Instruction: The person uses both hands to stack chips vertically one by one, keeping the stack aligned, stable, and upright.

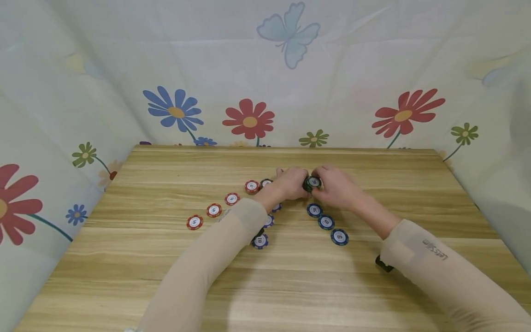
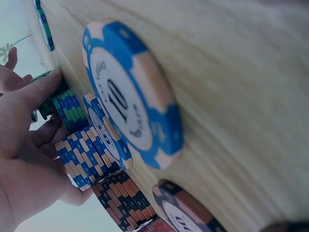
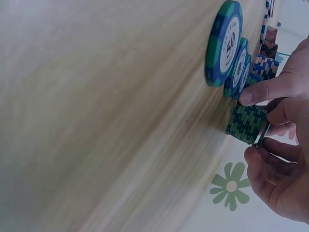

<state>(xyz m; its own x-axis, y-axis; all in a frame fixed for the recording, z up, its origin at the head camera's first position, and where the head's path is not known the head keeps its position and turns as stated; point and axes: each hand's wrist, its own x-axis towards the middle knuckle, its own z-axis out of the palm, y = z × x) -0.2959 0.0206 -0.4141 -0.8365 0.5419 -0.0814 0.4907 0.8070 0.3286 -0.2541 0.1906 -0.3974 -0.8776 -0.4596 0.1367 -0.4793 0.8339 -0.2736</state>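
Observation:
A stack of dark green poker chips (image 3: 245, 124) stands at the back of the table between the two hands. My left hand (image 1: 289, 182) holds the stack's side, its thumb (image 3: 248, 95) against the near edge and other fingers behind. In the right wrist view, my right hand (image 3: 285, 169) pinches a thin green chip (image 3: 263, 134) at the top of that stack. The left wrist view shows a blue-green chip stack (image 2: 71, 110) and a blue-and-peach chip stack (image 2: 86, 157) close to the left hand's fingers.
Single red chips (image 1: 213, 210) lie in a slanting row at the left. Blue chips marked 10 (image 1: 260, 241) lie partly under the left forearm. Blue-green chips marked 50 (image 1: 326, 222) run toward the front. A black-and-brown stack (image 2: 125, 199) stands beside the blue-and-peach one. A flowered curtain (image 1: 332, 83) hangs behind the table.

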